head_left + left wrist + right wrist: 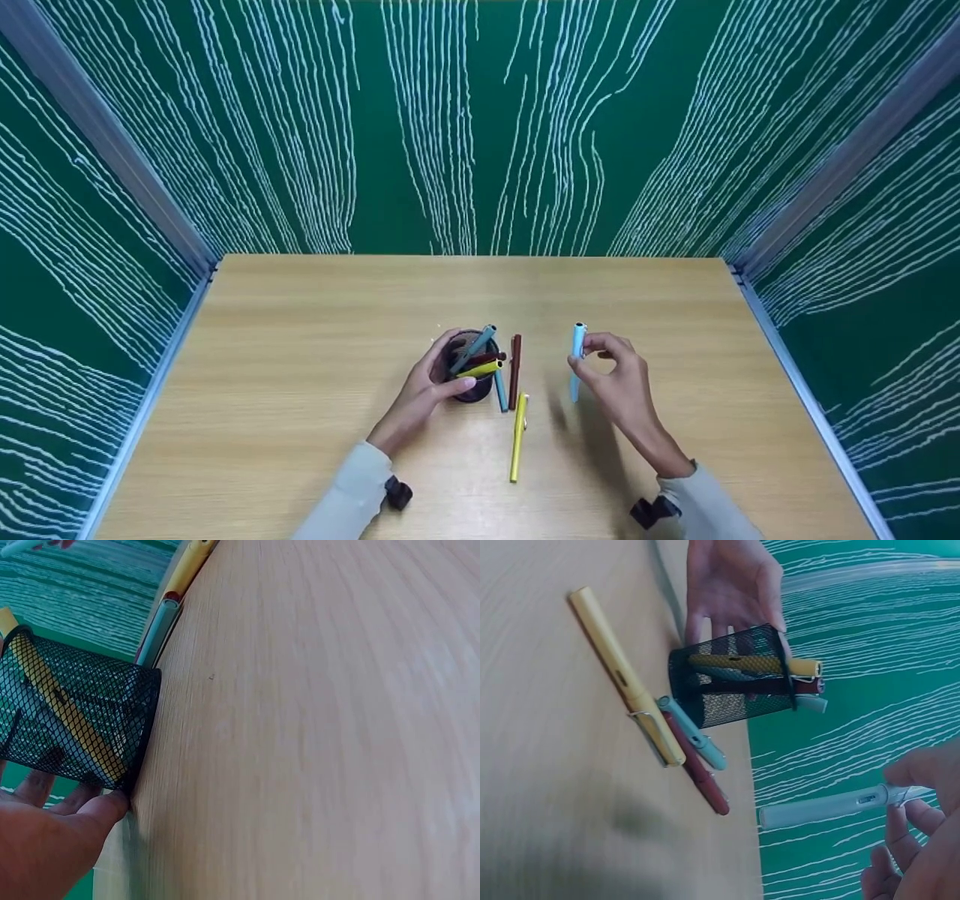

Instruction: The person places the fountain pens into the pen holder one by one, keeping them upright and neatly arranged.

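My left hand (421, 388) holds a black mesh pen cup (472, 394) on the table, thumb on its near side. Inside it lean a teal pen (478, 343), a dark red pen (808, 686) and a yellow pen (481, 369), their ends above the rim. To the right, my right hand (621, 379) pinches a light blue pen (578, 341) between thumb and fingers, held upright in the head view. Between the hands lie another dark red pen (515, 371), a second teal pen (501, 391) beside the cup, and a second yellow pen (517, 442) nearer me.
The wooden table (315, 315) meets a green wall (495, 135) with white wavy lines at its back edge. Green side panels (67, 225) with grey metal rails (150, 420) flank it on both sides.
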Demonstrator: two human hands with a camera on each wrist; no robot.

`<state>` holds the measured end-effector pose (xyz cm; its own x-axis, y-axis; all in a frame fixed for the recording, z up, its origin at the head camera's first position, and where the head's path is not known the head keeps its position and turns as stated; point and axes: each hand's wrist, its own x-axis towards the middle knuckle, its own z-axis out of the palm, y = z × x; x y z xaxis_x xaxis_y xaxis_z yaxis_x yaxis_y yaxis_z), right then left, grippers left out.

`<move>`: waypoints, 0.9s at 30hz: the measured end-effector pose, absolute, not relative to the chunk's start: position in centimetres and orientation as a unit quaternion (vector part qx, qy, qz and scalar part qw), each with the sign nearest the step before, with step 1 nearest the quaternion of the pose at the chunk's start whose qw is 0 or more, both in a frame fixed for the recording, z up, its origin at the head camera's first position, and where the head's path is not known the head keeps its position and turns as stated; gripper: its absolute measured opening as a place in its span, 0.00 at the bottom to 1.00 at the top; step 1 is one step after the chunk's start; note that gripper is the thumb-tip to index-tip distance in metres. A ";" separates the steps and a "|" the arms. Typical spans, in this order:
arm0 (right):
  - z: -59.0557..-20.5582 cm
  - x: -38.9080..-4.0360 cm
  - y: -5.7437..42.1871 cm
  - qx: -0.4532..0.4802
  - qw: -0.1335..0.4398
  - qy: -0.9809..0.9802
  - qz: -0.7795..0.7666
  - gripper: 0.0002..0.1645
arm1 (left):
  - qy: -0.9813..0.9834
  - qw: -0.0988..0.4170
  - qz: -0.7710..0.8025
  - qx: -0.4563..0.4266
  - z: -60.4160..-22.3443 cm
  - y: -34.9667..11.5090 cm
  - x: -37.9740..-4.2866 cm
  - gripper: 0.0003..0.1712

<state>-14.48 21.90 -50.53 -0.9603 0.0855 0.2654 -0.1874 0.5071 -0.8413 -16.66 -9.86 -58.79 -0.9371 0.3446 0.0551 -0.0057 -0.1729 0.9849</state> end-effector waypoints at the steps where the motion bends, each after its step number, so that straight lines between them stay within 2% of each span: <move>1: -50.4 -14.6 21.8 0.031 0.140 -0.856 0.496 0.12 | 0.633 0.117 0.754 0.132 -58.8 -9.9 -16.7 0.54; 27: -48.4 -15.9 20.1 0.055 0.162 -0.828 0.534 0.12 | 0.636 0.121 0.751 0.131 -59.0 -9.9 -16.8 0.55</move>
